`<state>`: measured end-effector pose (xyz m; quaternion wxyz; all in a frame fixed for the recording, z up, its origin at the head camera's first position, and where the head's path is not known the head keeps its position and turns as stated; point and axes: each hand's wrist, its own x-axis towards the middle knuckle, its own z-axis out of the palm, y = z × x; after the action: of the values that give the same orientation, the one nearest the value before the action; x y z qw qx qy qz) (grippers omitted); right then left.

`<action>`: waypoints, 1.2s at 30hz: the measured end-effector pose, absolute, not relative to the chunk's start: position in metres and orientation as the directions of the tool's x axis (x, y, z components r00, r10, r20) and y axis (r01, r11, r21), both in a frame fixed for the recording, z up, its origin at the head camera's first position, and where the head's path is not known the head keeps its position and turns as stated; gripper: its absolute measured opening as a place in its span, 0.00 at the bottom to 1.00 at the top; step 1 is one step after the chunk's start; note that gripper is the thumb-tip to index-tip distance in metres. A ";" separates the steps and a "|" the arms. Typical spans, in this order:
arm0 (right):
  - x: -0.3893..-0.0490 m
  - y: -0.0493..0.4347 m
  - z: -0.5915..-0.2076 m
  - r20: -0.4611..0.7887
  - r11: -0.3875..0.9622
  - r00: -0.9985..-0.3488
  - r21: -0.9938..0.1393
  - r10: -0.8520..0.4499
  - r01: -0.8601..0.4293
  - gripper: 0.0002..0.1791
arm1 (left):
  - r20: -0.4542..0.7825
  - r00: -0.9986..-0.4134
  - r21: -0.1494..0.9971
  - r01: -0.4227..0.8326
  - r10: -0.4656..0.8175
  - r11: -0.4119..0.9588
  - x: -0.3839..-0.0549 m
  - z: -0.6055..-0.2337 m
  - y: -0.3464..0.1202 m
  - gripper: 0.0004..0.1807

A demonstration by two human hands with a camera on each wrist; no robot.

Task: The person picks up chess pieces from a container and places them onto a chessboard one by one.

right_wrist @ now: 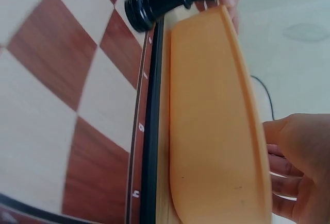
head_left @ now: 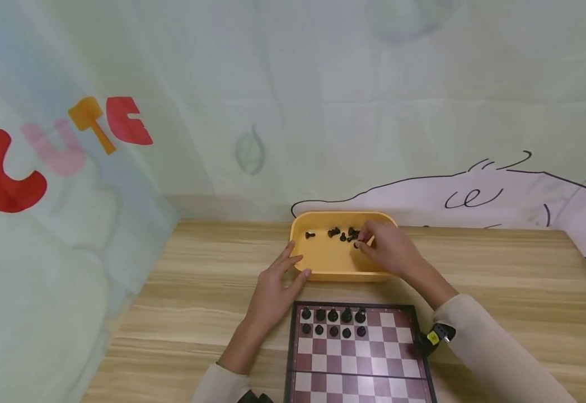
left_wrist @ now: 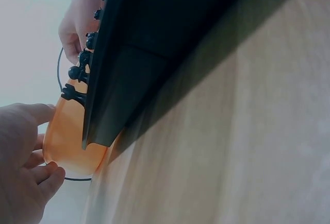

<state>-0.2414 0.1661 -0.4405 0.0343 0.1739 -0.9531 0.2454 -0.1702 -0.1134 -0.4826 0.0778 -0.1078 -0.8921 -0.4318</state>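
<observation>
A yellow plastic tray [head_left: 323, 273] stands beyond a chessboard [head_left: 348, 366], with several small black chess pieces lying in it. At the tray's front left corner, my left hand [head_left: 272, 288] holds the rim between thumb and fingers. Inside the right part of the tray, my right hand [head_left: 390, 249] pinches a small black chess piece [head_left: 356, 244]; its kind is too small to tell. On the board's far left side, several black pieces [head_left: 333, 315] stand upright in two rows. The right wrist view shows the tray wall [right_wrist: 216, 116] hiding the right fingertips.
The board lies on a wood-grain table [head_left: 212, 268], close in front of the tray. A printed cloth backdrop [head_left: 298, 140] hangs behind and to the left of the table. My right forearm [head_left: 489, 336] passes over the board's right edge.
</observation>
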 end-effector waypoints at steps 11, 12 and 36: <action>-0.198 0.165 -0.426 0.224 0.775 -0.926 -0.507 -0.305 -0.378 0.05 | 0.233 -0.964 0.759 0.261 0.125 0.596 -0.171 -0.484 -0.115 0.26; -0.195 0.165 -0.424 0.230 0.772 -0.925 -0.511 -0.302 -0.379 0.05 | 0.235 -0.964 0.761 0.261 0.123 0.594 -0.171 -0.484 -0.115 0.26; -0.145 0.178 -0.407 0.261 0.708 -0.929 -0.603 -0.261 -0.368 0.07 | 0.241 -0.962 0.767 0.269 0.126 0.582 -0.171 -0.484 -0.113 0.26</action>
<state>-0.1454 0.1782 -0.4068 0.0784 0.1707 -0.9208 0.3418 -0.1712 -0.1134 -0.4844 0.0803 -0.1116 -0.8858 -0.4432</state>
